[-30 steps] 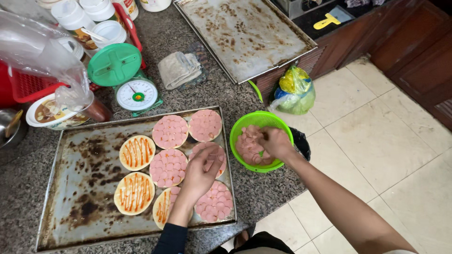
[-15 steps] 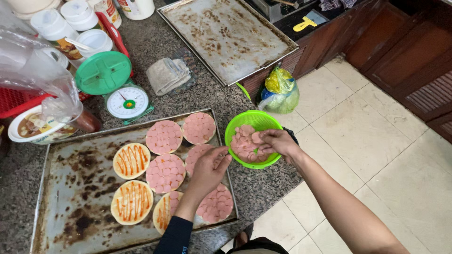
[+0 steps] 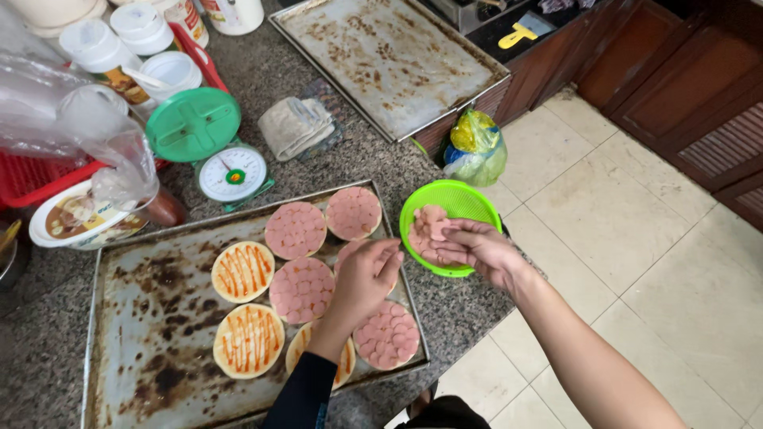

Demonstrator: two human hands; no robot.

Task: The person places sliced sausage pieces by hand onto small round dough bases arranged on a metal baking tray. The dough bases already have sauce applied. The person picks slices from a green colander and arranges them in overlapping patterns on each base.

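Note:
My left hand (image 3: 364, 276), in a dark sleeve, hovers over a partly covered round base on the stained baking tray (image 3: 151, 373), fingers curled down, its palm hidden. My right hand (image 3: 477, 248) pinches pink sausage slices (image 3: 425, 226) at the near edge of the green basket (image 3: 455, 192), which sits on the counter's edge. The fingertips of both hands almost meet. On the tray, two bases with orange sauce stripes (image 3: 242, 272) lie left of several bases covered with sausage slices (image 3: 296, 229).
Behind the tray stand a green kitchen scale (image 3: 233, 173), a folded cloth (image 3: 296, 127), a sauce bowl (image 3: 75, 218), a red basket (image 3: 32, 179) and white jars (image 3: 95, 48). A second stained tray (image 3: 389, 56) lies farther back. A knotted plastic bag (image 3: 475, 147) hangs by the counter.
My left hand has lifted off the sausage-covered base and moved right toward the basket. My right hand has stayed at the basket, gathering slices at its near edge.

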